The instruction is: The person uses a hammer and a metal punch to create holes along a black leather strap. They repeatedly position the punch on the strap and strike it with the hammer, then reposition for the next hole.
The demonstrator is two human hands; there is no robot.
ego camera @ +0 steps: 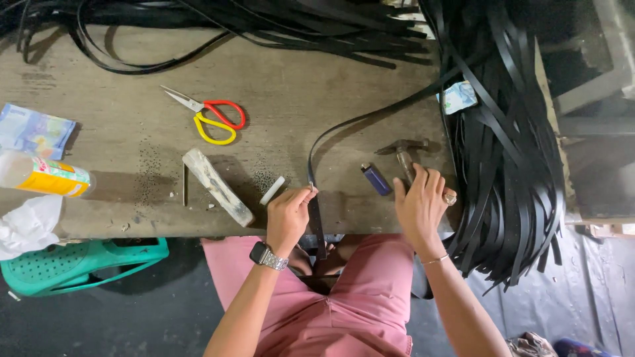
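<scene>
The left hand (289, 215) rests at the near edge of the desk (132, 158), its fingers (301, 196) pinched narrow on a black strap (316, 218). This strap runs from the pinch point down over the desk edge toward the lap, and upward in a curve across the desk to the pile of black straps (509, 165) that hangs over the right end of the desk. A wristwatch (268, 256) sits on the left wrist.

The right hand (422, 208) lies just beside the strap, its fingers closed around the handle of a hammer (403, 151); the hammer head lies on the desk beyond the hand. A blue lighter (376, 178) lies between the strap and the hammer.

To the left of the left hand, a small white stick (272, 190) lies close by, then a longer pale block (217, 187). Scissors (208, 116) with one red and one yellow handle lie farther back. At the far left edge stand a yellow bottle on its side (46, 175) and a banknote (33, 131). A green plastic basket (79, 264) sits below the desk
</scene>
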